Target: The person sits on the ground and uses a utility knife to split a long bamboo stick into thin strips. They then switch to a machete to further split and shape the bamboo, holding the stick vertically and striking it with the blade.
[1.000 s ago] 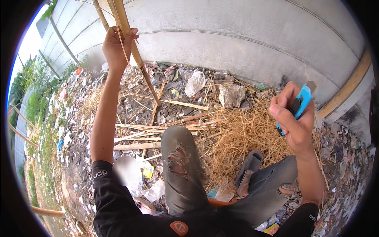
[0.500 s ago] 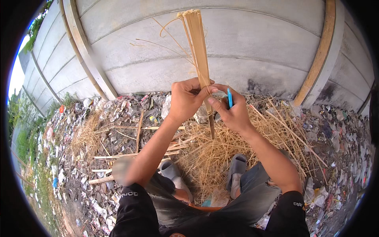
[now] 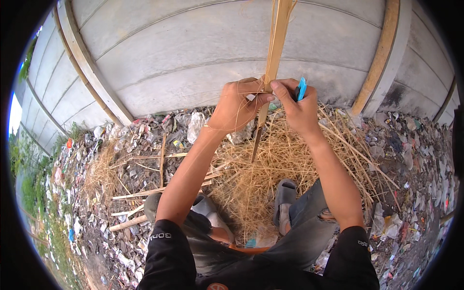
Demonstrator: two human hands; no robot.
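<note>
A long pale bamboo strip (image 3: 277, 43) stands nearly upright before me, its top cut off by the frame's upper edge. My left hand (image 3: 236, 107) pinches it near the lower part, thumb and fingers closed round it. Against the same spot presses my right hand (image 3: 300, 110), closed, with a blue-handled cutter knife (image 3: 302, 88) in its grip; the blade is hidden. Below the hands the strip runs to a narrow, darker tip. Thin bamboo fibres hang loose along it and over my left wrist.
A heap of bamboo shavings (image 3: 261, 179) covers the ground between my feet and the grey concrete wall (image 3: 203, 43). Cut bamboo sticks (image 3: 133, 221) lie at left. Plastic litter (image 3: 121, 251) spreads on both sides. Bamboo poles (image 3: 379, 58) lean along the wall posts.
Both hands have shifted a little right and up with the strip, whose top has left the frame. The blue handle has moved up and right with my right hand.
</note>
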